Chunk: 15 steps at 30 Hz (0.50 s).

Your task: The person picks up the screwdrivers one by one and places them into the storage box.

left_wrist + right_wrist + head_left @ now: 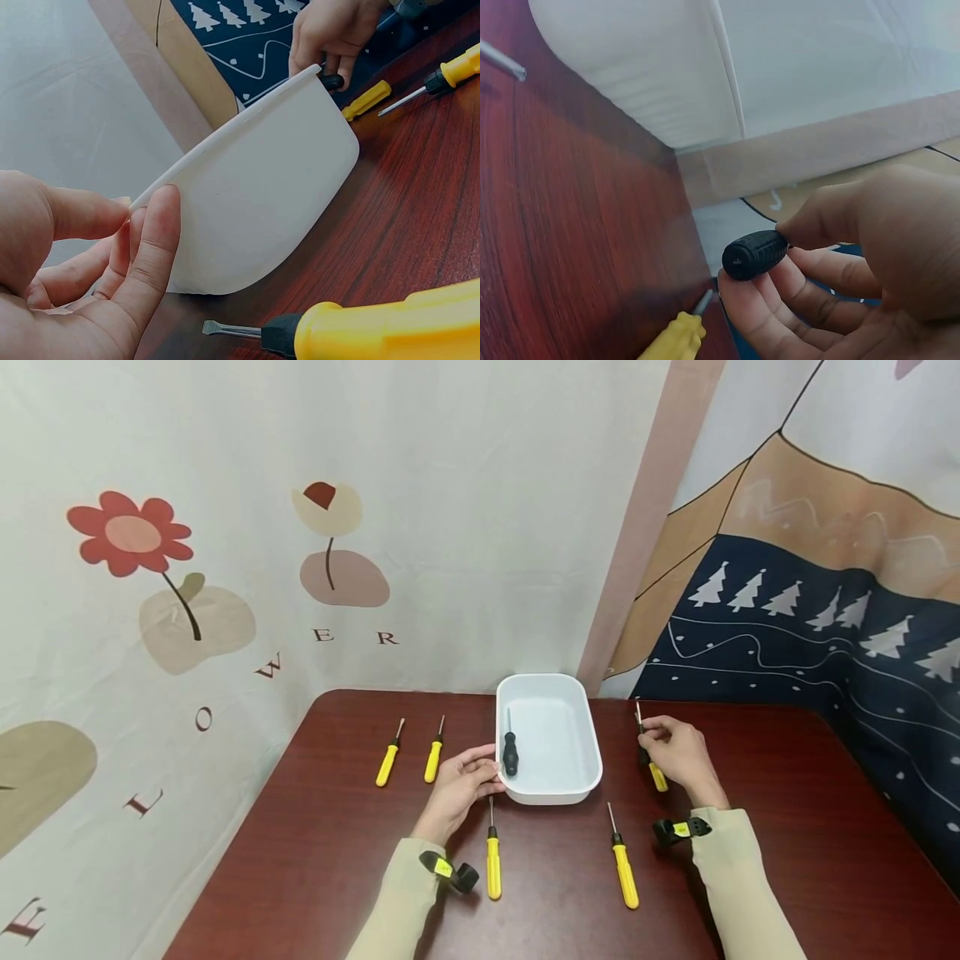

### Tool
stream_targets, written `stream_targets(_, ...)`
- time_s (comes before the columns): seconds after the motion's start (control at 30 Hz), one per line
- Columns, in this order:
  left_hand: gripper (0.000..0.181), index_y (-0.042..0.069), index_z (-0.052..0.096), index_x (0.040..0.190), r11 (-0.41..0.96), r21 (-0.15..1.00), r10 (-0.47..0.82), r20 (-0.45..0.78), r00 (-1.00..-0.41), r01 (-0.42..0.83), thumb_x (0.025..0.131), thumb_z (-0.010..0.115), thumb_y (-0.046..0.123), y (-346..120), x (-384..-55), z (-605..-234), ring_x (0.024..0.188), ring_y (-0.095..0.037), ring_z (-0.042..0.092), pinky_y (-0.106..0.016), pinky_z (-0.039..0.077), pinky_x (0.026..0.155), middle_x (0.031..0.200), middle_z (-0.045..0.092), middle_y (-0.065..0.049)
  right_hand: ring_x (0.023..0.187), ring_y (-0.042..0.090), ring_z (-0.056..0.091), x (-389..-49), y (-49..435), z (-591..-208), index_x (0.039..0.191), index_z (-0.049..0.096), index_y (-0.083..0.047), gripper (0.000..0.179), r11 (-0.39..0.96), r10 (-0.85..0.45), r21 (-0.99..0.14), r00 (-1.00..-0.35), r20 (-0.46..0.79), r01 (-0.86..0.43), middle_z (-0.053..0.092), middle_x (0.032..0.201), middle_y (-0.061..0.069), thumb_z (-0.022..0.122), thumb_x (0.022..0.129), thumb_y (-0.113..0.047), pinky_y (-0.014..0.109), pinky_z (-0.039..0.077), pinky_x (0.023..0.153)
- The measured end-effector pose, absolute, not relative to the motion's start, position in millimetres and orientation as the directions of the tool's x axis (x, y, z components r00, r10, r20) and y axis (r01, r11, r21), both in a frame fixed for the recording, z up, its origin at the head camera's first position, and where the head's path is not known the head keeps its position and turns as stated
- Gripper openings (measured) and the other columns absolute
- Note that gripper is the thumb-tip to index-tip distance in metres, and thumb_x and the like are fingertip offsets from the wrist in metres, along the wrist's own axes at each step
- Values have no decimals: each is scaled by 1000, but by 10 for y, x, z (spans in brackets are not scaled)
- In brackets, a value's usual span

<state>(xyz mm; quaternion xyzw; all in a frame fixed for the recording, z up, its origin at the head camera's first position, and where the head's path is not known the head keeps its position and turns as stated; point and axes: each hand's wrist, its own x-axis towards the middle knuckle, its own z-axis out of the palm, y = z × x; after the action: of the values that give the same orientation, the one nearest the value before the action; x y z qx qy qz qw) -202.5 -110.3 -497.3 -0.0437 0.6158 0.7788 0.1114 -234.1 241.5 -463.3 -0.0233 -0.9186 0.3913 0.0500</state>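
With thumb and fingers my left hand [459, 789] pinches the left rim of a white tray [557, 797], also close up in the left wrist view. Inside the tray lies a black-handled screwdriver [511, 755], near its left wall. To the right of the tray, my right hand [678, 752] holds a second black-handled screwdriver [754, 255] by its handle, the handle's end facing the right wrist camera. Just below that hand a yellow-handled screwdriver [658, 777] lies on the table, partly covered in the head view.
Two yellow screwdrivers, one farther left [387, 764] and one nearer the tray [433, 762], lie left of it. In front lie another yellow screwdriver [493, 864] and one more [625, 872] to the right. A printed curtain [450, 527] hangs behind the brown table [315, 860].
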Motion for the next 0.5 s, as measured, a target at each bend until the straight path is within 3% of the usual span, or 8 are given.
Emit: stream_targets(0.5,42,-3,59,138,-218,950,114,-204,-972,-225,96,65,-4,-1099,-2024,-4982,79,-14,69,-27,65,77,96,64,-8,91,28,63,-2305,2259,-4597,127,67,0,33,662,43,-749,-996,74,-27,69,112,21,60,99,-16,26,53,64)
